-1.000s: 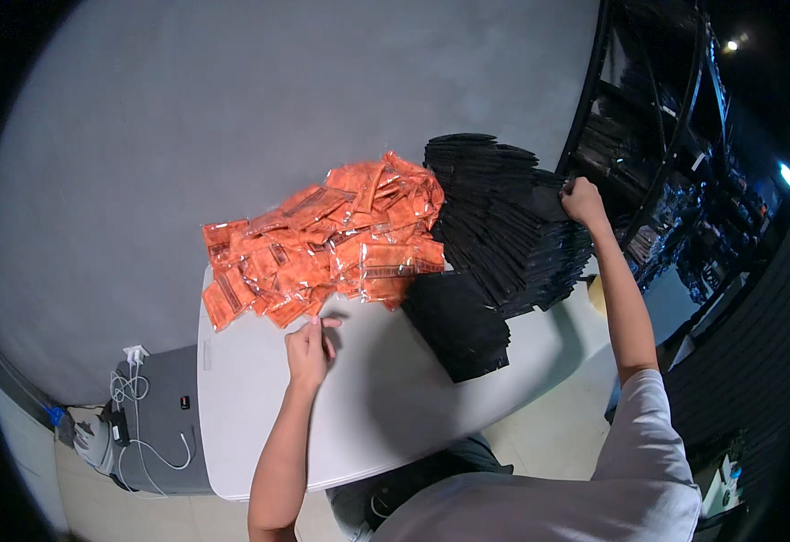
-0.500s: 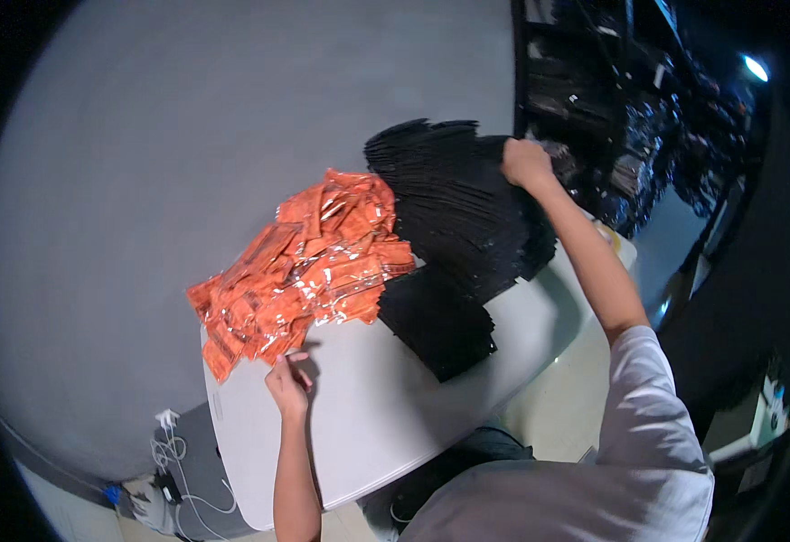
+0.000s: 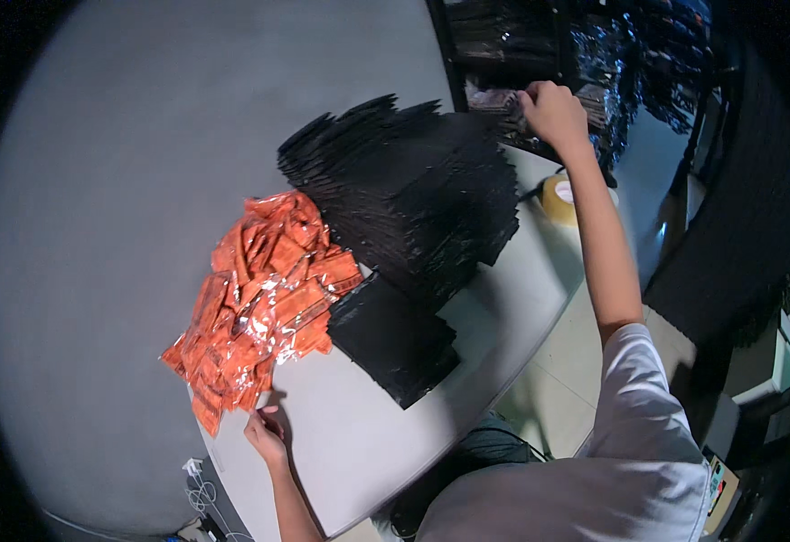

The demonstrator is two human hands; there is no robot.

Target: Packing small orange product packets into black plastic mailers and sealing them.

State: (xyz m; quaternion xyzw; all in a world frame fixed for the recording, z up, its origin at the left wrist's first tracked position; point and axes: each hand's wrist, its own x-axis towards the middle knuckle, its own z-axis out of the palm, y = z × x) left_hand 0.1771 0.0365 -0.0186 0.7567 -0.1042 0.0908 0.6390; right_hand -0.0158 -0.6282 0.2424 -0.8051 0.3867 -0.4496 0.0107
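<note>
A heap of orange packets in glossy clear plastic (image 3: 268, 303) lies at the left of the white table (image 3: 350, 461). Beside it, a large fanned stack of flat black bags or sheets (image 3: 413, 181) spreads over the far part, with a smaller black pile (image 3: 395, 339) in front. My left hand (image 3: 267, 437) is at the near edge of the orange heap, fingers half curled and apart, with nothing visible in them. Beyond the far right corner of the black stack, my right hand (image 3: 555, 117) is raised, its fingers closed; what they hold, if anything, is hidden.
A roll of yellowish tape (image 3: 559, 199) stands on the table's right end, under my right forearm. Behind is a dark rack (image 3: 503, 41) with plastic-wrapped goods. A grey wall (image 3: 142, 181) borders the table's far left side. White cables (image 3: 203, 497) lie low at the left.
My right hand has come off the edge of the black stack and moved up and away toward the rack. The view has shifted right, showing the tape roll. My left hand stays by the orange packets.
</note>
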